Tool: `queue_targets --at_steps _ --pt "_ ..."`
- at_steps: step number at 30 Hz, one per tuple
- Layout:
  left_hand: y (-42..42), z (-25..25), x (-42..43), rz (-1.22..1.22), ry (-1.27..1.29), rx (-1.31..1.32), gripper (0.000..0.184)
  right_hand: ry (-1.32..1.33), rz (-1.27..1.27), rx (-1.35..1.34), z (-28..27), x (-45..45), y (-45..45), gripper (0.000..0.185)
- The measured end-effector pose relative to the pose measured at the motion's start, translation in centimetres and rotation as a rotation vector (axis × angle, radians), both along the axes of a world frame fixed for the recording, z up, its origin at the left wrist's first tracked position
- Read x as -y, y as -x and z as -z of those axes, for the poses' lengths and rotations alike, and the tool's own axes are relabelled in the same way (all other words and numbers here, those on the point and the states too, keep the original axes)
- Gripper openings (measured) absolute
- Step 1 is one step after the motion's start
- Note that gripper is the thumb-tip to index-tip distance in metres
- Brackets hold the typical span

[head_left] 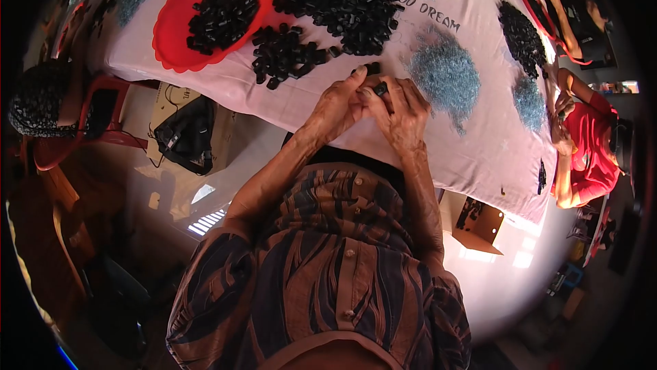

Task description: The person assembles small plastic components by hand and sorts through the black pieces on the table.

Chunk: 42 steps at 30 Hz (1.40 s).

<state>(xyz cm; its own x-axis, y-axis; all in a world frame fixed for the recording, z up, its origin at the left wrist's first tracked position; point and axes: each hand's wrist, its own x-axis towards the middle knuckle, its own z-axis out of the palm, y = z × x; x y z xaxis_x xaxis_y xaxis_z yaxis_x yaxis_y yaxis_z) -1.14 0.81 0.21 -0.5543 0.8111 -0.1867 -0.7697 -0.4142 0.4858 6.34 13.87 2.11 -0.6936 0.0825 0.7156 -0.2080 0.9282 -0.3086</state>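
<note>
My left hand (337,109) and my right hand (402,115) meet at the near edge of the table. A small black cylindrical piece (380,88) is pinched in the fingers of my right hand. My left hand is closed, its thumb and fingertips pressed together beside that piece; what they hold is too small to tell. Just beyond my fingertips lies another black piece (372,68). To the left is a loose group of black pieces (284,55), and a larger heap of them (342,1) lies behind. A pile of tiny silvery-blue bits (446,79) is right of my right hand.
A red scalloped basin (171,31) holds more black pieces. Further heaps of black pieces (521,35) and silvery-blue bits (528,103) lie at right, before a person in red (592,154). Below the table edge are a cardboard box (479,226), a black bag (185,136) and a red chair (113,113).
</note>
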Motion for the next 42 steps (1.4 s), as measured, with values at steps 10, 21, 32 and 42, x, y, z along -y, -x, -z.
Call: queue_targets --at_steps 10,21,32,42 --pt "-0.1 -0.3 0.4 -0.016 -0.013 -0.078 0.027 0.018 -0.042 0.035 -0.2 0.0 -0.1 0.043" --pt "0.0 0.5 0.5 0.009 -0.048 -0.165 0.025 0.089 -0.016 0.069 -0.2 0.3 -0.2 0.044" --pt "-0.3 0.4 0.3 -0.093 -0.038 -0.061 0.024 0.097 -0.027 0.024 0.1 0.2 0.3 0.048" --pt "-0.4 -0.2 0.1 -0.103 -0.037 -0.113 0.021 0.139 -0.008 0.129 -0.1 0.3 0.0 0.045"
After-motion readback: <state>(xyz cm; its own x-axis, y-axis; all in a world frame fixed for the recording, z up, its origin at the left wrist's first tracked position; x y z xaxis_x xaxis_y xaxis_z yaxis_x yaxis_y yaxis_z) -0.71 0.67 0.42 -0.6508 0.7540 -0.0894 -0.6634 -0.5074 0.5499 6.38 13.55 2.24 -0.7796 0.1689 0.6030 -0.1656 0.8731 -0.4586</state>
